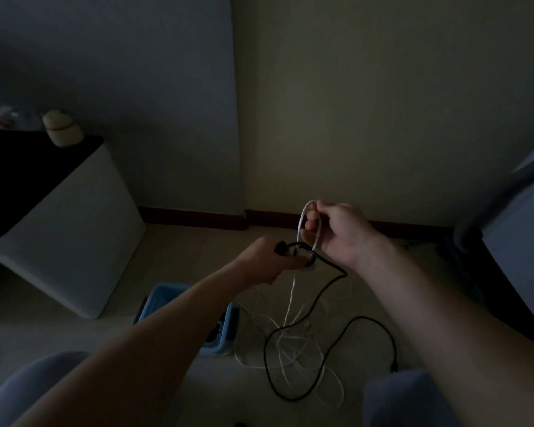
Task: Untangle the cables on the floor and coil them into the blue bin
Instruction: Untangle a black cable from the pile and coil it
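Observation:
My left hand (267,261) grips the plug end of a black cable (321,298) held up in the air. From there the black cable hangs down and loops across the floor. My right hand (339,232) pinches a raised loop of white cable (309,223) just right of my left hand. Thin white strands trail from it into a tangle (293,343) on the floor, crossed by the black cable. The blue bin (164,292) stands on the floor under my left forearm, which hides most of it.
The room is dim. A white cabinet (74,229) with a dark top stands at the left, a pale object on it. A wall with dark skirting runs behind. Dark furniture (512,241) sits at the right. My knees show at the bottom.

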{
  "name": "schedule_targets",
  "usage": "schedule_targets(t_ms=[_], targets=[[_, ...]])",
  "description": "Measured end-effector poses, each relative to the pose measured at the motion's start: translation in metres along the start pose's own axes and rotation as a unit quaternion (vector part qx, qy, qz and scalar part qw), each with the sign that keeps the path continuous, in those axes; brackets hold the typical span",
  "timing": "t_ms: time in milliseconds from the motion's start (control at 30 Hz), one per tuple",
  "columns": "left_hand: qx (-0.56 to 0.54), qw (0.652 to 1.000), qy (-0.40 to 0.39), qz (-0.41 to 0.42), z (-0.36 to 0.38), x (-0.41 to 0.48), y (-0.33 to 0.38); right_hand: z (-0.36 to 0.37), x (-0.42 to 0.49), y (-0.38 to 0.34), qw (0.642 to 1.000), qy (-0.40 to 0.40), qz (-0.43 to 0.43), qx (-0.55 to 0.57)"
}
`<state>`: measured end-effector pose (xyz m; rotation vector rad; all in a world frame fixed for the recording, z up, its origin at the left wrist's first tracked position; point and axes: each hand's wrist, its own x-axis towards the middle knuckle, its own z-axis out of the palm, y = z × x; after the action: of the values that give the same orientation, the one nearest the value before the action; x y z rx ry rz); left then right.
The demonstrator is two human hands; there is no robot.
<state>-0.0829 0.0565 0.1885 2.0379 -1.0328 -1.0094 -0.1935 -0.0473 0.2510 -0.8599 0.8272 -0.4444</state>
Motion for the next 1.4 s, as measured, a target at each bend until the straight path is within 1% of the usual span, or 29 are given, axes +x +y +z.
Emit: schedule_targets(t_ms=[100, 167, 300, 400, 433, 533, 600, 667, 767, 833, 867, 900, 967, 1067, 1133, 1200, 1267, 1333, 1400], targets=[[-0.003, 0.999, -0.034, -0.008, -0.001, -0.004, 0.000, 0.004, -0.001, 0.000, 0.995, 0.028, 0.039, 0.093], [-0.061, 0.997, -0.055, 0.003, 0.002, -0.007, 0.001, 0.006, -0.002, -0.002, 0.989, 0.022, 0.034, 0.140], [-0.197, 0.978, -0.070, -0.006, 0.008, -0.009, 0.003, 0.009, -0.004, -0.006, 0.986, 0.011, 0.016, 0.167], [-0.223, 0.972, -0.070, 0.000, 0.011, -0.011, 0.004, 0.005, -0.004, -0.006, 0.987, 0.020, 0.016, 0.158], [-0.218, 0.974, -0.063, 0.001, 0.012, -0.012, 0.004, 0.004, -0.003, -0.007, 0.991, 0.024, 0.012, 0.133], [-0.212, 0.977, -0.026, -0.008, 0.013, -0.012, 0.002, -0.003, -0.001, -0.010, 0.999, 0.025, -0.020, 0.004], [-0.206, 0.979, 0.001, -0.015, 0.012, -0.010, 0.001, -0.008, 0.001, -0.011, 0.997, 0.000, -0.048, -0.063], [-0.204, 0.978, 0.034, -0.026, 0.010, -0.007, 0.000, -0.013, 0.003, -0.010, 0.985, -0.040, -0.081, -0.147], [-0.209, 0.974, 0.082, -0.041, 0.007, -0.002, -0.006, -0.021, 0.009, -0.004, 0.946, -0.081, -0.112, -0.291], [-0.194, 0.975, 0.096, -0.049, 0.006, 0.001, -0.010, -0.025, 0.012, 0.000, 0.915, -0.092, -0.145, -0.364], [-0.184, 0.977, 0.095, -0.047, 0.006, 0.001, -0.010, -0.026, 0.013, 0.001, 0.904, -0.091, -0.160, -0.386], [-0.176, 0.979, 0.090, -0.041, 0.007, 0.000, -0.011, -0.026, 0.013, 0.001, 0.900, -0.089, -0.169, -0.392], [-0.153, 0.985, 0.080, -0.023, 0.009, -0.001, -0.009, -0.025, 0.012, 0.002, 0.911, -0.079, -0.176, -0.365], [-0.110, 0.991, 0.076, 0.006, 0.010, -0.003, -0.002, -0.024, 0.010, 0.002, 0.932, -0.045, -0.176, -0.315], [-0.101, 0.991, 0.079, 0.026, 0.009, -0.004, 0.001, -0.023, 0.009, 0.003, 0.949, -0.023, -0.156, -0.273], [-0.063, 0.992, 0.100, 0.047, 0.006, -0.004, 0.000, -0.020, 0.009, 0.006, 0.965, -0.005, -0.126, -0.230], [-0.017, 0.992, 0.112, 0.058, 0.004, -0.003, -0.002, -0.017, 0.010, 0.011, 0.965, 0.016, -0.125, -0.229], [0.026, 0.990, 0.122, 0.067, 0.003, -0.003, -0.005, -0.016, 0.011, 0.013, 0.952, 0.047, -0.154, -0.260], [0.054, 0.988, 0.127, 0.068, 0.001, -0.002, -0.005, -0.013, 0.010, 0.014, 0.952, 0.066, -0.164, -0.249]])
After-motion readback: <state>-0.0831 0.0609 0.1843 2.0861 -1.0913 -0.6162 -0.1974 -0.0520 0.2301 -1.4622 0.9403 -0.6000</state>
